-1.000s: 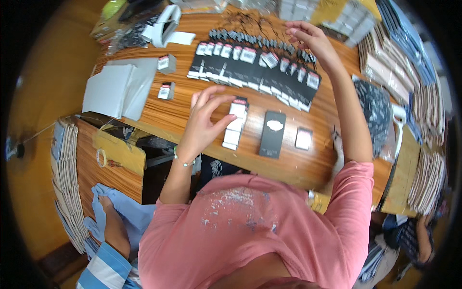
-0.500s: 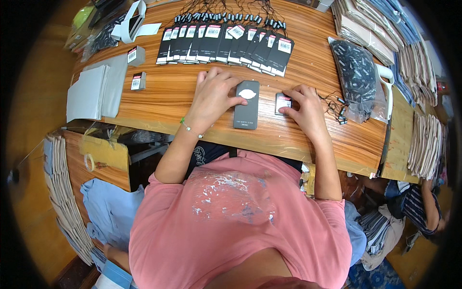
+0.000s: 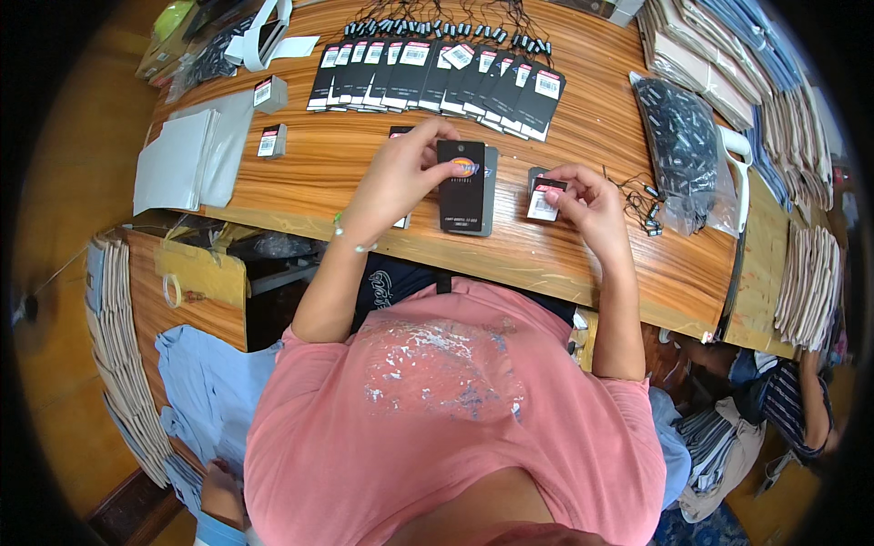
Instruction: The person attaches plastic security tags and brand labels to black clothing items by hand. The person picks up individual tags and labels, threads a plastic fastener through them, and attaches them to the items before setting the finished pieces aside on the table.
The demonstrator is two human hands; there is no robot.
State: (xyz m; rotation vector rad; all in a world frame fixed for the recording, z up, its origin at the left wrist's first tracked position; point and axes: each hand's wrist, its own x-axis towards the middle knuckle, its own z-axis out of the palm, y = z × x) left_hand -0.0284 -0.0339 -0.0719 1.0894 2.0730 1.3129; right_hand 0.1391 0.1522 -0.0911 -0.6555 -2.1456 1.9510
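Observation:
My left hand (image 3: 410, 177) is closed on a black hang tag (image 3: 461, 202), its thumb across the round emblem near the tag's top. The tag overlaps a pile of grey-black hang tags (image 3: 490, 187). Beneath my left hand lies another dark tag (image 3: 399, 132), mostly hidden. Pinched in my right hand (image 3: 590, 202) is a small white barcode label (image 3: 543, 202) with a red and black band. Right behind it, a small stack of labels (image 3: 535, 173) shows in part on the wooden table (image 3: 337, 196).
A fanned row of labelled black hang tags (image 3: 437, 86) with black cords spans the far side. Two small label stacks (image 3: 270, 95) and white sheets (image 3: 173, 164) are at left. A bag of black cord fasteners (image 3: 678, 136), loose cords (image 3: 648, 209) and folded clothes (image 3: 701, 55) are at right.
My left hand now grips a black tag over the pile, and a tag shows under that hand. The right hand has lifted a label off the small stack. The view has shifted slightly.

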